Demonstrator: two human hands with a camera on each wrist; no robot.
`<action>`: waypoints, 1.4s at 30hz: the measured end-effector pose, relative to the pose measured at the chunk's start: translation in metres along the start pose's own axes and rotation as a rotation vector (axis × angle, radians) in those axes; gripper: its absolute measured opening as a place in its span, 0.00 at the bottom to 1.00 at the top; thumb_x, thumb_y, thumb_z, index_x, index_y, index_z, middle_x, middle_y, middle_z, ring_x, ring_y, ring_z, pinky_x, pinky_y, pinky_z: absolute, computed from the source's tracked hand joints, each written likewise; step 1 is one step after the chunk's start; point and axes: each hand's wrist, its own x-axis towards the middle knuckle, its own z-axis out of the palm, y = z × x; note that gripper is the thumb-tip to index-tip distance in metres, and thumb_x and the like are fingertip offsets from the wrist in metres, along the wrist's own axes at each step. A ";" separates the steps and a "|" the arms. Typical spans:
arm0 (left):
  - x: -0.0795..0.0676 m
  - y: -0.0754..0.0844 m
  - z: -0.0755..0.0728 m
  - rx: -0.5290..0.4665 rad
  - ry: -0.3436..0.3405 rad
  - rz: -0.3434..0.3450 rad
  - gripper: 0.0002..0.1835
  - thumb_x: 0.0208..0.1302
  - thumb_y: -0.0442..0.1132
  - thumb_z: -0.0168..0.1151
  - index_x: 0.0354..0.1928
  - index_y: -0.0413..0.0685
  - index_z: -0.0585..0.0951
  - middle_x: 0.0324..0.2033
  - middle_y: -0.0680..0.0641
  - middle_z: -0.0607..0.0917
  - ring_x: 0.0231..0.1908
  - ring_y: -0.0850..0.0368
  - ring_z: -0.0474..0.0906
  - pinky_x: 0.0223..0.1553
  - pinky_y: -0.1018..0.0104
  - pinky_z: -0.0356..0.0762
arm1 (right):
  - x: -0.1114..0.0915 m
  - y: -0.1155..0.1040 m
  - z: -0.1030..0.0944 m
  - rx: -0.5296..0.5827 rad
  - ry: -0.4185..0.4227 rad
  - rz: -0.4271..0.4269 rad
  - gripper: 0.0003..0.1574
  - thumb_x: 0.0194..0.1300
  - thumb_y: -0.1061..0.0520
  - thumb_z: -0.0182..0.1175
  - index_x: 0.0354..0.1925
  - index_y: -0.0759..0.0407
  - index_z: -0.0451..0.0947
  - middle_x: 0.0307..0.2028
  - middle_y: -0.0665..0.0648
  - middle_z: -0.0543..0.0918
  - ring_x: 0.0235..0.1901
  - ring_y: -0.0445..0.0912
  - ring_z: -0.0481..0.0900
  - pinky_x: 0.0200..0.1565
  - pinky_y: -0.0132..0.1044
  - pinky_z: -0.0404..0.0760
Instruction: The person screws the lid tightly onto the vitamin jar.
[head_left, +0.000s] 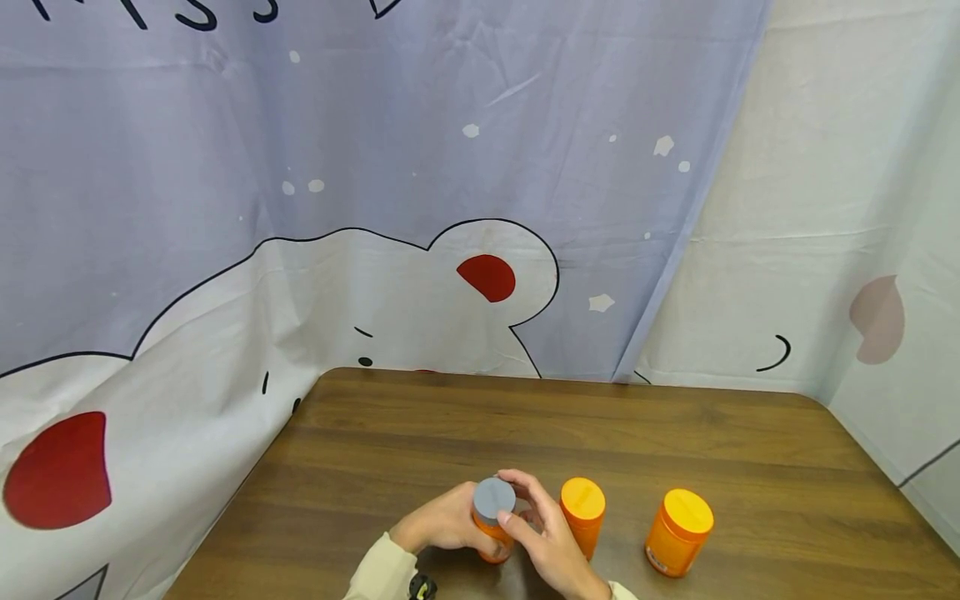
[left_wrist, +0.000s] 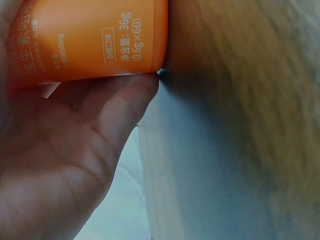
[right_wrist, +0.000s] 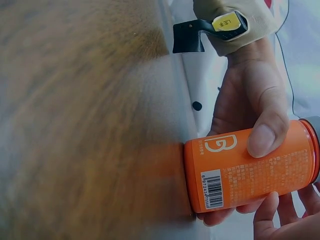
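An orange bottle (head_left: 489,528) with a grey lid (head_left: 493,498) stands upright on the wooden table, its base at the tabletop in the right wrist view. My left hand (head_left: 448,518) wraps around the bottle body, thumb across the printed label (right_wrist: 235,175). From the other side, my right hand (head_left: 553,540) has its thumb and curved fingers at the lid's edge, pinching it. In the left wrist view the lid is out of frame; only the lower bottle (left_wrist: 100,40) shows, with white lettering.
Just right of my right hand stands an orange jar with a yellow lid (head_left: 582,498). Farther right is a second yellow-lidded orange jar (head_left: 678,533). The wooden table (head_left: 480,417) reaches back to a printed curtain (head_left: 375,150).
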 end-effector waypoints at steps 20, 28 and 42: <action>0.001 -0.001 -0.001 -0.036 -0.011 0.014 0.19 0.43 0.39 0.70 0.40 0.52 0.77 0.33 0.59 0.79 0.31 0.68 0.73 0.37 0.71 0.73 | -0.001 0.000 0.003 0.010 0.045 0.030 0.26 0.60 0.63 0.59 0.56 0.59 0.63 0.54 0.58 0.72 0.50 0.47 0.71 0.41 0.34 0.72; 0.001 -0.002 0.000 -0.018 -0.005 0.019 0.19 0.43 0.41 0.71 0.39 0.52 0.77 0.32 0.59 0.79 0.32 0.68 0.74 0.37 0.71 0.73 | -0.001 0.001 0.003 0.002 0.041 0.039 0.27 0.61 0.62 0.58 0.57 0.57 0.62 0.55 0.57 0.71 0.51 0.48 0.70 0.41 0.35 0.72; 0.000 0.000 0.001 0.013 0.009 -0.003 0.19 0.42 0.42 0.71 0.40 0.52 0.77 0.32 0.59 0.80 0.31 0.67 0.75 0.38 0.71 0.73 | 0.000 0.001 -0.002 0.028 -0.033 0.007 0.24 0.65 0.63 0.51 0.60 0.61 0.63 0.55 0.63 0.71 0.51 0.47 0.70 0.45 0.35 0.74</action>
